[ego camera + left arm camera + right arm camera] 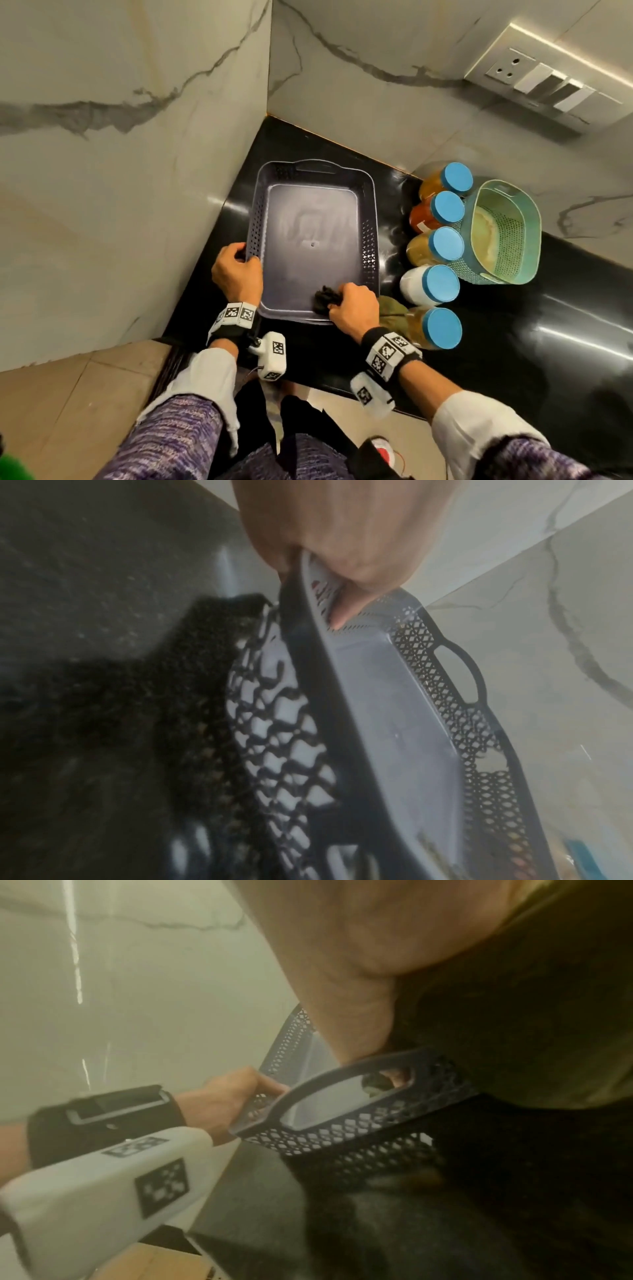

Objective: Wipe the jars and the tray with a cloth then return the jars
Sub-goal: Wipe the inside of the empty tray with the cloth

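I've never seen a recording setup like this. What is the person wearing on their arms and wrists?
Both hands are bare. Each wrist carries a black strap with white blocks printed with black-and-white square marker patterns, left and right. A white boxy camera unit with the same markers hangs under each wrist, left and right. Above them come white cuffs and purple-and-white knitted sleeves.

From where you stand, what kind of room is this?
Most likely a home kitchen corner: a polished black stone counter against marble-look wall tiles, a row of blue-lidded storage jars apparently holding foodstuffs, and a wall socket panel.
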Demonstrator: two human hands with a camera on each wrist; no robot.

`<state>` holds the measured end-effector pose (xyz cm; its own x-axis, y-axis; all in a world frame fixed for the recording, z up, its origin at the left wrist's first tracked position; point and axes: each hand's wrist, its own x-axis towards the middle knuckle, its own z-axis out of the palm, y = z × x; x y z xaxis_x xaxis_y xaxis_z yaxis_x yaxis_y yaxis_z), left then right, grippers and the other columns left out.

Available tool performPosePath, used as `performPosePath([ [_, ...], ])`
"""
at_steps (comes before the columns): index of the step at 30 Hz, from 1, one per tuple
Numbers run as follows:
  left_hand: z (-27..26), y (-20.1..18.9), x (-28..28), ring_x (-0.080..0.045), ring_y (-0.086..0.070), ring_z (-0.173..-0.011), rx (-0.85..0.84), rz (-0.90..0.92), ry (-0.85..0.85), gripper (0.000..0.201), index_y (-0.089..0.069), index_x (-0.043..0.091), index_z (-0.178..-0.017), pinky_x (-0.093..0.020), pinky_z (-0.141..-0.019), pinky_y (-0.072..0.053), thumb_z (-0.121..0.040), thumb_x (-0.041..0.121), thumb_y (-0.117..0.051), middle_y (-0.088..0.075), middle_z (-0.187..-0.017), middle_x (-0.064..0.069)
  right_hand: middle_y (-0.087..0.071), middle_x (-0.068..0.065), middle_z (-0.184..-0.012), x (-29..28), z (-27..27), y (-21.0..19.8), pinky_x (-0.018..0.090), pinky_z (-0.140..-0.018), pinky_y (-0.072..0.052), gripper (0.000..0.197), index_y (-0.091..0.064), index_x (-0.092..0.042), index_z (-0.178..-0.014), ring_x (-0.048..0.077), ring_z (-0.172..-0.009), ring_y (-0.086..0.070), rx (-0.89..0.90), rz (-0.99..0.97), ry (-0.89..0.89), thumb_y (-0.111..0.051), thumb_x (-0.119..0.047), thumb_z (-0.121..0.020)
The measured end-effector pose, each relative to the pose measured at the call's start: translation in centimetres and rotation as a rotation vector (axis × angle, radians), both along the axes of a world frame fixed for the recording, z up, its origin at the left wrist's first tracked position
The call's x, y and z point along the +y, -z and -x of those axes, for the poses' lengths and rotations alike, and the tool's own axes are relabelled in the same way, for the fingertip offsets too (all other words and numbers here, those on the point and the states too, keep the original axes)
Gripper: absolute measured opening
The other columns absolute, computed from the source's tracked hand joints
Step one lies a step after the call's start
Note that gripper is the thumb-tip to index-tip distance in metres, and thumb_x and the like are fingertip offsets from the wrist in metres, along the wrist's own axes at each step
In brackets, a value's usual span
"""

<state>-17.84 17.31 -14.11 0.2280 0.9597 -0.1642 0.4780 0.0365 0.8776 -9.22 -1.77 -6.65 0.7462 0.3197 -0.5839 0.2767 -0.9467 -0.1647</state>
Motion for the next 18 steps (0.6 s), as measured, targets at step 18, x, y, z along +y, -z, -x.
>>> performPosePath([
  [18,-0.5,-1.8,-0.7,-0.043,-0.055,-0.119,0.076,-0.096,0.091,0.081,-0.047,-0.001,-0.141,-0.049,-0.1,-0.046,-0.068,0.006,-0.082,-0.052,-0.138,-0.023,-0.075,0.017,-0.102,2.5,1.2,-0.2,0.044,-0.082,-0.055,0.029,-0.073,-0.017,-0.107,0.042,-0.1,-0.069,0.163,-0.044,-0.661,-0.069,-0.027,-0.08],
])
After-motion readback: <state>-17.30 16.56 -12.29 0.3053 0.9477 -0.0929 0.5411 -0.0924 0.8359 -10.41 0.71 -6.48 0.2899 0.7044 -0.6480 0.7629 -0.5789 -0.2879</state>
